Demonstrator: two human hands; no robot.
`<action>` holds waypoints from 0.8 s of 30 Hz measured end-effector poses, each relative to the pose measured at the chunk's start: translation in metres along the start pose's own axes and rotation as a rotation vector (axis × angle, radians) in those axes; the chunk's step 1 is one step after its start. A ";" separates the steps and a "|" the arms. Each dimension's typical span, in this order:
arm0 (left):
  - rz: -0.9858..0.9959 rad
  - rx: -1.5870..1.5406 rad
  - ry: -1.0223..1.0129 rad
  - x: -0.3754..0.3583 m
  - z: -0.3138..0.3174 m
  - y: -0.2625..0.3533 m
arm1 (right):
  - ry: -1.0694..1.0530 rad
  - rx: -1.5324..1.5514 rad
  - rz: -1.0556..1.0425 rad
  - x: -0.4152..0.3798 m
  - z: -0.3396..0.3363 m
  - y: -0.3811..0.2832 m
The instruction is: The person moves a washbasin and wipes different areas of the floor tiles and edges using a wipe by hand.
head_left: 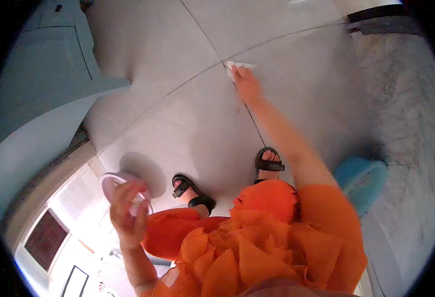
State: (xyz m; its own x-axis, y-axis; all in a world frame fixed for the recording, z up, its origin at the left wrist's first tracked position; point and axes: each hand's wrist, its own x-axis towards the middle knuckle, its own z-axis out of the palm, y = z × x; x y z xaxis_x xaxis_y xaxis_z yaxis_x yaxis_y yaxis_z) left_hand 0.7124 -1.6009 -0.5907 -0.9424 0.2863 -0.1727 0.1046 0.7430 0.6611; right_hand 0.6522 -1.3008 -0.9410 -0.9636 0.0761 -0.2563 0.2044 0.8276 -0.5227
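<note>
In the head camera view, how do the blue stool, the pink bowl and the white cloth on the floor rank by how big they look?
1. Blue stool, partly hidden by the arm.
2. Pink bowl in the left hand; it sits nearer the camera, so its rank against the stool is unsure.
3. White cloth under the right hand, clearly smallest.

Open grey tiled floor (178, 114) spreads wide ahead, free for reaching. A pale blue cabinet (44, 74) blocks the left side, a rough grey stone wall (405, 109) and a round blue plastic stool (363, 178) crowd the right.
</note>
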 end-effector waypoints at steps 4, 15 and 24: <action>-0.094 -0.053 -0.167 0.007 0.017 0.023 | 0.500 -0.304 0.153 0.001 -0.057 0.116; -0.029 -0.056 -0.339 0.054 0.074 0.010 | 0.168 -0.061 -0.069 0.028 -0.001 0.017; -0.104 0.091 -0.406 0.056 0.083 0.013 | 0.284 -0.161 0.042 0.019 0.029 0.019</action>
State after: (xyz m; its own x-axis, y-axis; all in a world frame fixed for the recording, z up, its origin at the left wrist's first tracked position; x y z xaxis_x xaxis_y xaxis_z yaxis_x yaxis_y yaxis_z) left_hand 0.6872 -1.5245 -0.6523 -0.7501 0.4084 -0.5202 0.0603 0.8255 0.5611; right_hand 0.6428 -1.2998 -0.9799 -0.9692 0.2450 -0.0260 0.2366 0.8961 -0.3754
